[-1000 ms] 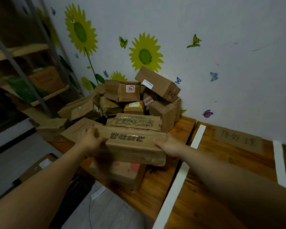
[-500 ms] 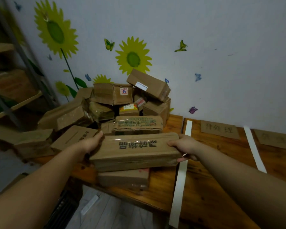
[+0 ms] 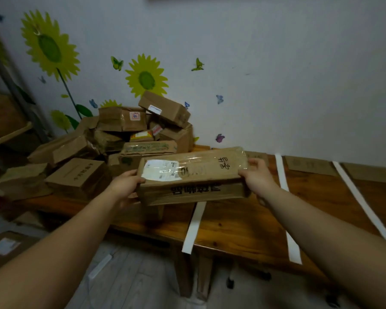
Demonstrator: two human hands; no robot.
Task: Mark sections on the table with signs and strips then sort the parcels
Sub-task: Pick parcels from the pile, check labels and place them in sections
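A long brown cardboard parcel (image 3: 194, 175) with a white shipping label and clear tape hangs in the air above the wooden table (image 3: 236, 221). My left hand (image 3: 126, 182) grips its left end and my right hand (image 3: 256, 175) grips its right end. The parcel is tilted so its labelled face shows. A pile of brown parcels (image 3: 125, 134) fills the table's left end against the wall. White strips (image 3: 195, 226) (image 3: 284, 197) (image 3: 361, 199) cross the table, and cardboard signs (image 3: 310, 165) (image 3: 370, 172) lie at the back edge.
The wall with sunflower and butterfly stickers stands directly behind the table. A shelf rack (image 3: 7, 112) with boxes is at the far left. Another box (image 3: 5, 246) sits on the floor at lower left. The table's front edge runs below my arms.
The parcel has been lifted off the stack and carried right, and turned so its labelled face is up. My view has swung right, showing more strips and signs.
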